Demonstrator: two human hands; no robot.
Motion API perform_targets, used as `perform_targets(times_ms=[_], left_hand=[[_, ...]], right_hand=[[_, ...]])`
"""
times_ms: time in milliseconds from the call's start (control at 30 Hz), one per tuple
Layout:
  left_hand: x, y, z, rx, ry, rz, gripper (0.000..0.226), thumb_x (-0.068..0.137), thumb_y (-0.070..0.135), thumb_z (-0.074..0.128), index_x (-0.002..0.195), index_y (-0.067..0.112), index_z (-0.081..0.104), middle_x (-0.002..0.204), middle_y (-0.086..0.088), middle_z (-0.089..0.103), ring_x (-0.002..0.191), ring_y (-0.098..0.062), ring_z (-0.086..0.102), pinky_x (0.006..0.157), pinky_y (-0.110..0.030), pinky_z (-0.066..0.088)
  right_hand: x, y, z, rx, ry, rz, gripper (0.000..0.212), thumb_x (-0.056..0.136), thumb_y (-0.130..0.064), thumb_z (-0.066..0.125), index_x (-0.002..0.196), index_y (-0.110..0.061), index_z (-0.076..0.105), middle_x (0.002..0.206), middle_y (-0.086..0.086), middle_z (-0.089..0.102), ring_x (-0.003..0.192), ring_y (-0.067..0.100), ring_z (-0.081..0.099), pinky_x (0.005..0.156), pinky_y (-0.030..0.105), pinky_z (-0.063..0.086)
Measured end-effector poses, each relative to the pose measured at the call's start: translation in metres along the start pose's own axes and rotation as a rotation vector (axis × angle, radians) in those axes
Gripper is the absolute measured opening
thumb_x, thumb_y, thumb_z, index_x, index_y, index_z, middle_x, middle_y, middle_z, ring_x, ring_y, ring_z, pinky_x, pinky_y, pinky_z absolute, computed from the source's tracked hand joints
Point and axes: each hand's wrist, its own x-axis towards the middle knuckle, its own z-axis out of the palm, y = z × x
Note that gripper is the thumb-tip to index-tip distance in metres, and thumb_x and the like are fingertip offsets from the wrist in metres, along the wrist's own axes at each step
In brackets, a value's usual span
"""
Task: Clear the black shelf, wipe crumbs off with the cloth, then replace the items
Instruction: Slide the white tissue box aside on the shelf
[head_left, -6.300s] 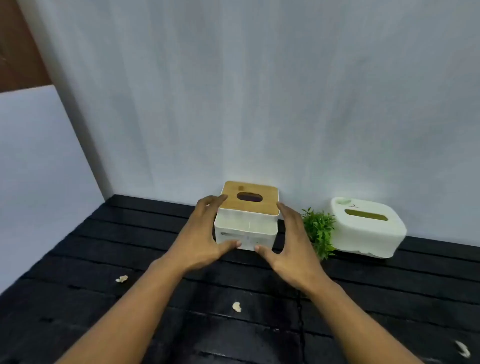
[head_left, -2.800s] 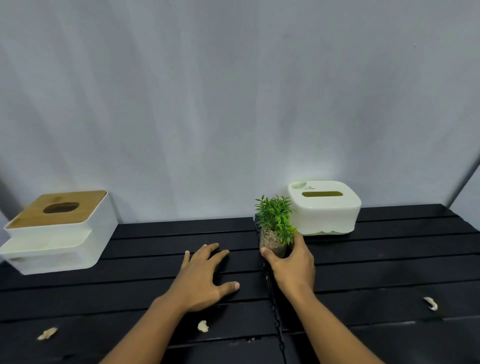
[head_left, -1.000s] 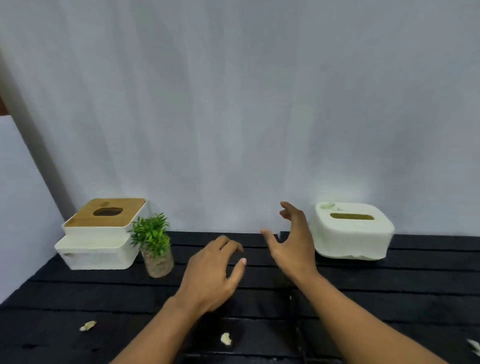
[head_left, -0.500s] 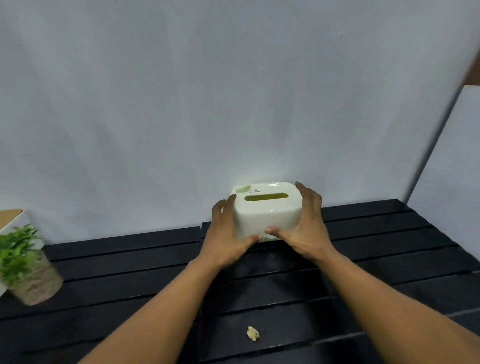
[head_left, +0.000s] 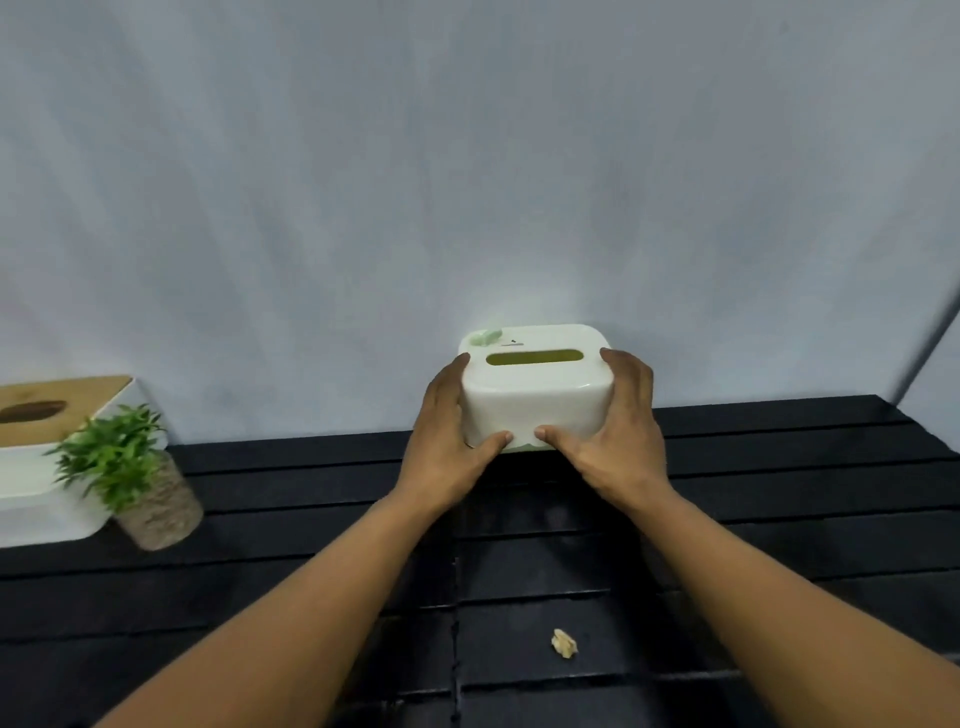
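Both hands are gripping the white tissue box (head_left: 535, 395) at frame centre against the wall: left hand (head_left: 447, 441) and right hand (head_left: 618, 436) clasping its sides, above the black shelf (head_left: 779, 493); a crumb (head_left: 563, 643) is lying lower centre.

Place: a home-like corner; which room cannot be told.
Furniture: a black slatted shelf (head_left: 789, 467) set against a plain pale wall (head_left: 467, 182).
Household items: a white tissue box (head_left: 535, 400) at the shelf's back edge; a bamboo-lidded tissue box (head_left: 36, 467) at its left edge.
Decor: a small green plant (head_left: 111, 457) in a twine-wrapped pot (head_left: 163, 517), just beside the bamboo-lidded box.
Mess: a pale crumb (head_left: 563, 643) near the front edge.
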Motion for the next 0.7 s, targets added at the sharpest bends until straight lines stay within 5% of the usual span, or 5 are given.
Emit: perform_targets(times_ms=[267,467,600,700], left_hand=[[-0.032,-0.054,-0.125,0.024,0.063,-0.080,0.094,0.073,0.021,0.080,0.143,0.042,0.023,0.140,0.021,0.037,0.127,-0.006,0.043,0.098,-0.029,0.047],[-0.049,-0.093,-0.166,0.044,0.026,-0.136,0.088,0.075,0.012,0.074,0.140,0.041,0.022,0.139,0.017,0.042,0.128,-0.003,0.042,0.107,-0.040,0.040],[-0.055,-0.115,-0.168,0.068,0.066,-0.184,0.095,0.076,0.014,0.074,0.146,0.031,0.012,0.146,0.012,0.032,0.132,-0.007,0.035,0.112,-0.039,0.032],[-0.056,-0.126,-0.170,0.062,0.079,-0.193,0.098,0.073,0.023,0.074,0.148,0.033,0.011,0.151,0.005,0.030,0.137,-0.012,0.032,0.113,-0.044,0.031]], right_hand=[[-0.026,-0.093,0.084,0.162,-0.109,-0.051,0.096,0.059,-0.039,0.084,0.135,-0.029,0.026,0.137,-0.015,0.027,0.106,-0.001,0.037,0.087,0.028,0.047],[-0.048,-0.121,0.142,0.170,-0.200,-0.076,0.096,0.061,-0.036,0.083,0.137,-0.026,0.025,0.140,-0.011,0.026,0.122,0.011,0.041,0.096,0.032,0.046],[-0.055,-0.123,0.162,0.159,-0.217,-0.072,0.099,0.062,-0.030,0.084,0.140,-0.021,0.025,0.143,-0.006,0.026,0.126,0.013,0.038,0.094,0.023,0.037],[-0.056,-0.122,0.169,0.143,-0.211,-0.076,0.099,0.062,-0.029,0.083,0.141,-0.023,0.024,0.144,-0.007,0.025,0.127,0.014,0.037,0.096,0.032,0.043]])
